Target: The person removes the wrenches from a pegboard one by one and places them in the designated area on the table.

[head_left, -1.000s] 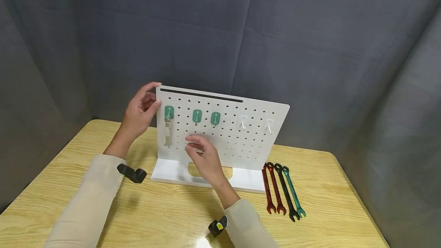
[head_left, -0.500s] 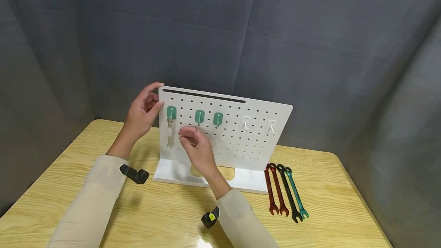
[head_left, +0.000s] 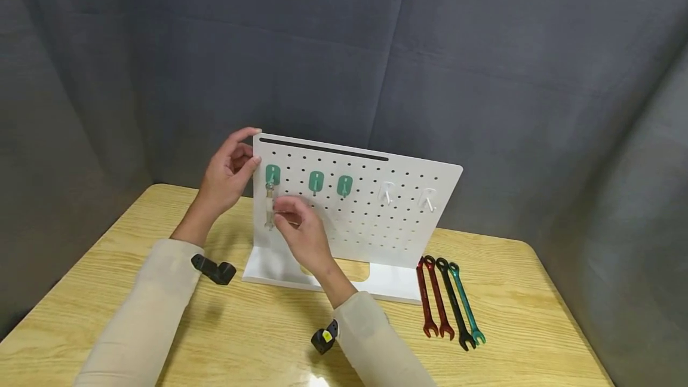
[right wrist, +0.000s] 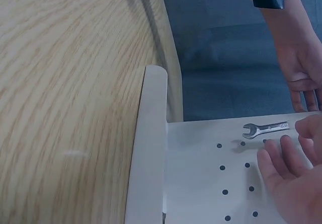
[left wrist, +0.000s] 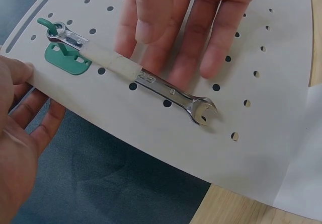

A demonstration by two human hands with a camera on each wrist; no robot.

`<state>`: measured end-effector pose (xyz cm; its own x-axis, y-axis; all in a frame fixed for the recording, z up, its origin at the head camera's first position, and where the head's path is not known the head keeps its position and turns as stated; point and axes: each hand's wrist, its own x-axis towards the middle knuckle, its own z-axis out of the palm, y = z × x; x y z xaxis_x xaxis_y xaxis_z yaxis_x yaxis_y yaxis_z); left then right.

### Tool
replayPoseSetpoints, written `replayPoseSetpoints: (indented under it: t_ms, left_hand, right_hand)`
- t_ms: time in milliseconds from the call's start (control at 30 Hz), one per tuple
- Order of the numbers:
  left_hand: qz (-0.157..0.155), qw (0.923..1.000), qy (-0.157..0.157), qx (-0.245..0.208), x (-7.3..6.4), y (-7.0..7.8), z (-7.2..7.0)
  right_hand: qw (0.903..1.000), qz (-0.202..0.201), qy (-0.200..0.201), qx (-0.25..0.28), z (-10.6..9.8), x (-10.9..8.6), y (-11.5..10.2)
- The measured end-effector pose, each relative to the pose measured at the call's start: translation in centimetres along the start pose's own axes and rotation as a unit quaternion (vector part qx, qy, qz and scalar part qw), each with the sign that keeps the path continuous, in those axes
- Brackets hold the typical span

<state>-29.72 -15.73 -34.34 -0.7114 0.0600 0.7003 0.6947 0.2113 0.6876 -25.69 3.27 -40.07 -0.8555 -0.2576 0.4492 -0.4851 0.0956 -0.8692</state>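
A white pegboard (head_left: 365,214) stands tilted back on its base. My left hand (head_left: 228,175) grips its upper left edge, thumb on the front face and fingers round behind. From the leftmost green hook (head_left: 273,174) a silver combination wrench (left wrist: 156,85) hangs by its ring end, with pale tape round its shank. My right hand (head_left: 303,229) is just to the right of this wrench, fingers relaxed and thumb apart from them. In the left wrist view its fingertips lie right along the shank, and nothing is pinched between them.
Two more green hooks (head_left: 316,181) and two white hooks (head_left: 429,199) sit along the board. Right of the base, several wrenches lie side by side on the wooden table: red ones (head_left: 439,297), a black one (head_left: 455,303) and a teal one (head_left: 467,303). A grey curtain (head_left: 344,64) hangs behind.
My right hand has moved left across the board, up to the hanging wrench. The left hand keeps its hold on the board's edge. The whole head view has shifted slightly.
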Motion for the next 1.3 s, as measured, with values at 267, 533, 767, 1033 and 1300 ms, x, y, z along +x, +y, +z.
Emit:
replayPoseSetpoints:
  t_ms: [267, 533, 767, 1033, 1300]
  left_hand:
    - [-0.003, 1.0, -0.003, -0.009, -0.1, -0.2, 0.1]
    - [-0.007, 1.0, 0.0, -0.005, -0.2, -0.2, 0.2]
    - [-0.004, 1.0, -0.002, -0.006, -0.2, -0.2, 0.3]
    - [0.007, 0.9999, -0.002, -0.014, 0.0, -0.4, 0.5]
    - [0.001, 0.9999, -0.003, -0.011, -0.1, -0.3, 0.5]
  right_hand:
    - [0.9999, 0.005, 0.01, 0.001, 0.6, 0.3, 0.1]
    - [0.9999, 0.013, 0.005, -0.005, 1.2, 0.5, 0.5]
    - [0.9991, 0.032, 0.002, 0.028, 1.2, -0.1, 0.3]
    - [0.9952, 0.036, -0.031, 0.085, 0.4, -0.8, -0.8]
    - [0.9855, 0.065, -0.064, 0.144, -0.3, -1.2, -1.9]
